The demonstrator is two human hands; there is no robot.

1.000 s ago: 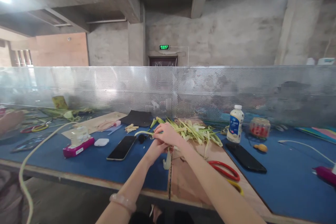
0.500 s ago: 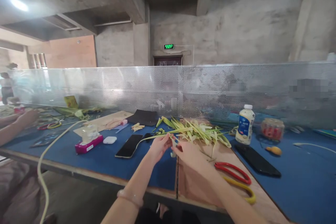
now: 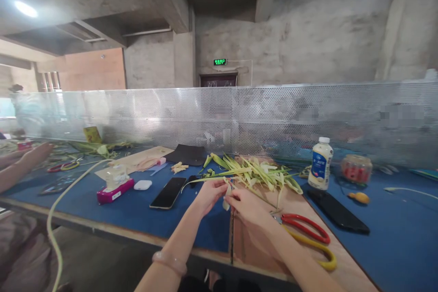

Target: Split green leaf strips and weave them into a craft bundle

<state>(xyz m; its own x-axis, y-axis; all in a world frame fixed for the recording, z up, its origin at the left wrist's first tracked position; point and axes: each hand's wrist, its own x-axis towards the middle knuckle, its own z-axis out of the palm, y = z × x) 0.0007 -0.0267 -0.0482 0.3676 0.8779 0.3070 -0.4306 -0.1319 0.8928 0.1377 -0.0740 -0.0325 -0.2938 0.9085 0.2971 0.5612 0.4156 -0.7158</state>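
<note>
My left hand is closed, its thumb and fingers pinching a pale corn husk strip above the seam between the blue and wooden tabletops. My right hand pinches the lower part of this strip from the right side. A long thin green strand curves leftward from the left hand. Just beyond both hands lies a loose pile of yellow-green husk strips. Scissors with one red and one yellow handle lie right of my right forearm, partly hidden by it.
On the left are a black phone, a white earphone case and a pink tissue pack. A bottle, a dark phone and a jar stand or lie right. Another person's hand shows far left. A perforated metal screen closes the back.
The pale strip shows longer between my hands, and my left fingers have closed over its top. Both hands have moved down slightly. The view has shifted a little.
</note>
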